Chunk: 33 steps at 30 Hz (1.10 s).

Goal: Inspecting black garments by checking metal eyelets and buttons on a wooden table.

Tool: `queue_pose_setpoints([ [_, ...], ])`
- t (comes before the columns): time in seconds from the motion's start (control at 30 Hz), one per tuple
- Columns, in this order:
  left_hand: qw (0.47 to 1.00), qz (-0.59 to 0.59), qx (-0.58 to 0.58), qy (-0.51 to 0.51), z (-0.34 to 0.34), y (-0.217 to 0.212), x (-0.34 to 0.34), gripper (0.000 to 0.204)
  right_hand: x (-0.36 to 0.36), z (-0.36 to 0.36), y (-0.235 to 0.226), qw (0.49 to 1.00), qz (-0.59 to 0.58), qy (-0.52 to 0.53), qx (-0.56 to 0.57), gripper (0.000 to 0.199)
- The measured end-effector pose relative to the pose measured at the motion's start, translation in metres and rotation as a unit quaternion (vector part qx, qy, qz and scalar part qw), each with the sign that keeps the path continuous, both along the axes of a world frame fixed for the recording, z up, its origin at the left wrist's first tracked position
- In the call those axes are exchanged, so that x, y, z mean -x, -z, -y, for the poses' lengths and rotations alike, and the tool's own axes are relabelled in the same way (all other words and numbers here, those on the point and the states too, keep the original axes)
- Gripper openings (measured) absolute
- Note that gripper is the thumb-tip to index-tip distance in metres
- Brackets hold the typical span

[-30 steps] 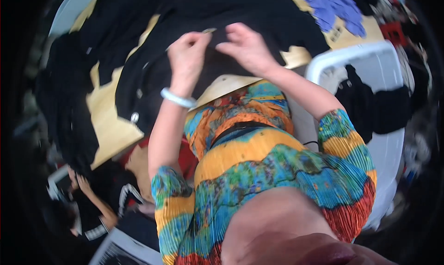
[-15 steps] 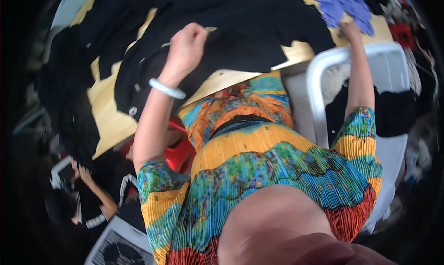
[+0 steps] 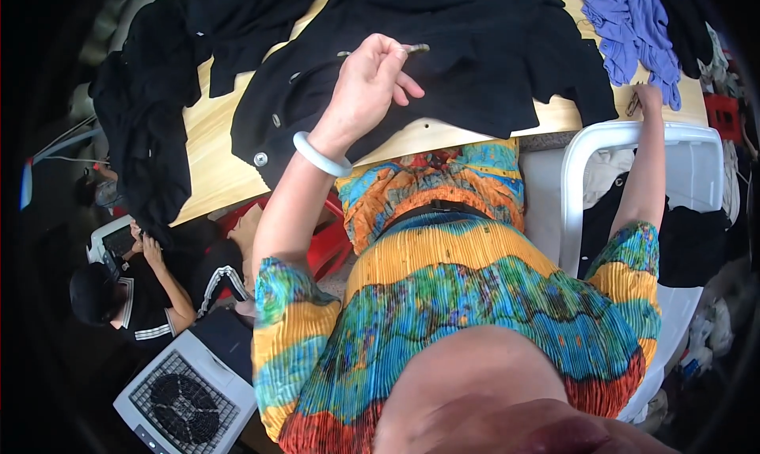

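A black garment (image 3: 475, 74) with a row of small pale buttons (image 3: 260, 159) lies spread over the wooden table. My left hand (image 3: 372, 86) is over it, thumb and index finger pinched at the cloth beside a small greyish, button-like piece (image 3: 416, 49). Its outer fingers are loosely apart. At the table's right side, my right hand (image 3: 649, 98) is closed around a small dark tool that looks like thread snips (image 3: 633, 103). It is just below a purple garment (image 3: 629, 26). My palm hides part of the tool.
More black clothing (image 3: 146, 106) hangs over the table's left edge. A white plastic tub (image 3: 571, 177) with dark and pale cloth stands right of my lap. A red stool (image 3: 328, 244) is at my left. Beyond it, a person (image 3: 158, 288) sits near a grey fan-like appliance (image 3: 186, 402).
The whole view has shifted. My left hand has moved right with the greyish piece at its fingertips, and its outer fingers have loosened. My right hand remains by the purple garment.
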State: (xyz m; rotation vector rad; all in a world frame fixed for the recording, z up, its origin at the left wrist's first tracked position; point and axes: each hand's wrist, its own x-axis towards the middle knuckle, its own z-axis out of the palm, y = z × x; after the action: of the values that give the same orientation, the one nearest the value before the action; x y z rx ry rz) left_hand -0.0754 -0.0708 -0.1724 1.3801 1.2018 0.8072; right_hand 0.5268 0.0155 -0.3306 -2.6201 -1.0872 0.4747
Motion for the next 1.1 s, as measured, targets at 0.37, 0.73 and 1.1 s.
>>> queue_pose_setpoints([
  [0.37, 0.994, 0.1, 0.033, 0.015, -0.01, 0.012, 0.004, 0.018, 0.142, 0.035, -0.125, 0.668, -0.631, -0.013, -0.395, 0.029],
  [0.73, 0.987, 0.14, 0.08, 0.023, -0.02, 0.016, 0.003, 0.017, 0.384, 0.074, -0.172, 0.79, -0.255, -0.536, -0.154, 0.033],
  [1.1, 0.982, 0.168, 0.071, 0.055, -0.019, 0.018, 0.009, 0.014, 0.4, 0.046, -0.168, 0.715, -0.111, -0.654, -0.218, 0.026],
])
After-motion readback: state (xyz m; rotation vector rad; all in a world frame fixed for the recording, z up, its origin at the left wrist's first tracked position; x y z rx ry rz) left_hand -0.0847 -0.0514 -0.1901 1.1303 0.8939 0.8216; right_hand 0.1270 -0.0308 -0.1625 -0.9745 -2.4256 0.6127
